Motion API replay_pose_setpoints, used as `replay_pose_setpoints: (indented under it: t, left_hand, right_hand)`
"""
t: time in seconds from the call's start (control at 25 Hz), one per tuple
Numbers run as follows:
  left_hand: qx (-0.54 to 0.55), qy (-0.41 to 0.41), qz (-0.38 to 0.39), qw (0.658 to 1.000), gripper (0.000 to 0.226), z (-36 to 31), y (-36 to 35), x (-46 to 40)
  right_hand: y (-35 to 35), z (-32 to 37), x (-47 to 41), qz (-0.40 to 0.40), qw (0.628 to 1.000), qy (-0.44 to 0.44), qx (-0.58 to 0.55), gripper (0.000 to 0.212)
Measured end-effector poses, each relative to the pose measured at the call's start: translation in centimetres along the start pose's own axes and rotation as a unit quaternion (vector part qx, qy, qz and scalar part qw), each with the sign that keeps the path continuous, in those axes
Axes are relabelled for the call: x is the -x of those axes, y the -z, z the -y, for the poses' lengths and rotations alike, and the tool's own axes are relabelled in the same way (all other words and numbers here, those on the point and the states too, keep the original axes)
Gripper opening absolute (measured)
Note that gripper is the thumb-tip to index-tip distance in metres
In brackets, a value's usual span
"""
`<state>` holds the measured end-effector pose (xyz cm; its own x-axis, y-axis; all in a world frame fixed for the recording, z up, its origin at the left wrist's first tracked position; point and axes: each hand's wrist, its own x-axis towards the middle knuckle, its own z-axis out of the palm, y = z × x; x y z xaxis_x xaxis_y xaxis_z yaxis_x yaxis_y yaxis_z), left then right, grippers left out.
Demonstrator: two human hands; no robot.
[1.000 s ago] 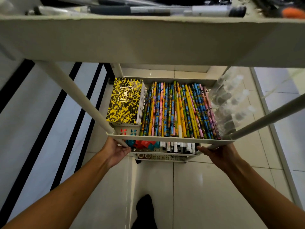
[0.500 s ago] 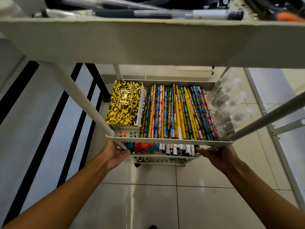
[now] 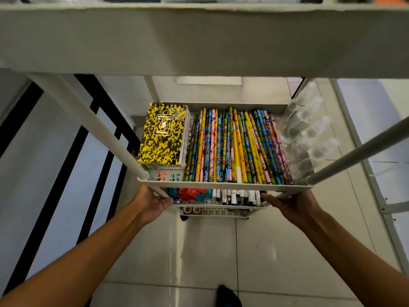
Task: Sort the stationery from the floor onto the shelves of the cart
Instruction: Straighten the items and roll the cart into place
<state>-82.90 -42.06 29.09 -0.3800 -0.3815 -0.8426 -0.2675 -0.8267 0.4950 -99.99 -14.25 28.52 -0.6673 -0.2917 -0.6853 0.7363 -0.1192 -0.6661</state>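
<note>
White plastic tiered cart (image 3: 221, 186): left hand (image 3: 152, 201) and right hand (image 3: 292, 204) each grip a lower corner post, likely to move it; patterned pencils (image 3: 234, 147) and yellow-black speckled notebook (image 3: 163, 136) shelved

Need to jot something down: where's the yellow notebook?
Head view: the notebook lies at the left end of the cart's middle shelf, beside the pencils.
</note>
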Motion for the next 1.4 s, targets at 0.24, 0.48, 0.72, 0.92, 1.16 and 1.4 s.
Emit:
replay_pose_setpoints:
  t: [0.24,0.48,0.72,0.92,1.16,1.4]
  left_hand:
    - [0.006,-0.014,-0.004,1.0,0.04,-4.3,-3.6,-3.7]
    - [-0.003,-0.035,0.003,0.999,0.049,-9.2,-6.7,-7.1]
    - [0.005,-0.026,0.005,1.0,0.035,-14.7,-9.6,-10.8]
    - [0.026,-0.027,0.011,0.999,0.033,-18.0,-11.5,-13.1]
    - [0.003,-0.024,0.027,0.999,0.039,-21.0,-12.6,-15.6]
    - [-0.02,-0.024,0.042,0.999,0.032,-22.9,-12.6,-17.8]
  right_hand:
    - [-3.2,4.2,-5.2,-0.004,1.0,0.0,0.012,0.104]
    - [-6.8,7.9,-9.6,0.023,0.997,-0.015,-0.074,0.073]
    - [-10.4,10.7,-13.8,0.025,0.999,0.011,-0.042,0.085]
    - [-12.5,12.5,-17.2,0.019,0.998,0.0,-0.066,0.061]
    - [-14.7,13.9,-19.8,-0.005,0.997,0.024,-0.067,0.128]
    - [-15.5,14.8,-21.6,0.001,0.995,-0.001,-0.101,0.065]
